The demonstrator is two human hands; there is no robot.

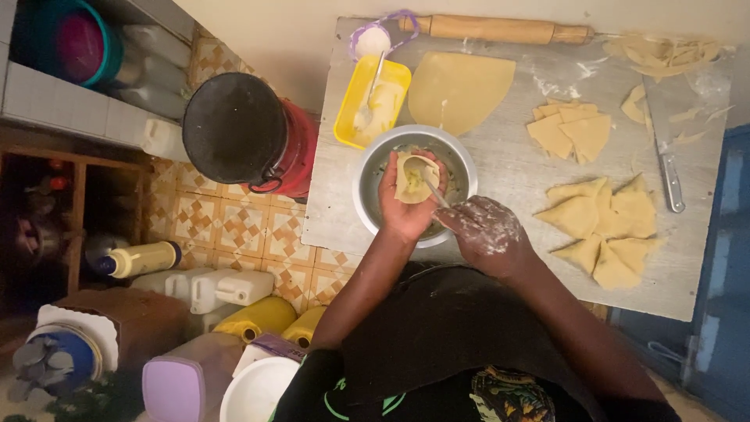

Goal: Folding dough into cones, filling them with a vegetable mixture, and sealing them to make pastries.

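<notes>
Dough pocket point(414, 178), folded into an open cone, sits clamped in the left hand point(406, 205) over the metal bowl point(462, 160) near the board's point(508, 168) front-left edge. Floury right hand point(486, 233) grips a spoon point(431, 187), dipping into the pocket. Filled triangles point(605, 227) lie toward the board's right edge.

A pale yellow dough cone point(414, 178), folded into an open pocket, sits upright in the cupped left hand point(406, 205) above a round metal bowl point(461, 160). A thin spoon point(434, 191), gripped by the flour-dusted right hand point(486, 233), slants with its tip inside the pocket's mouth.
</notes>
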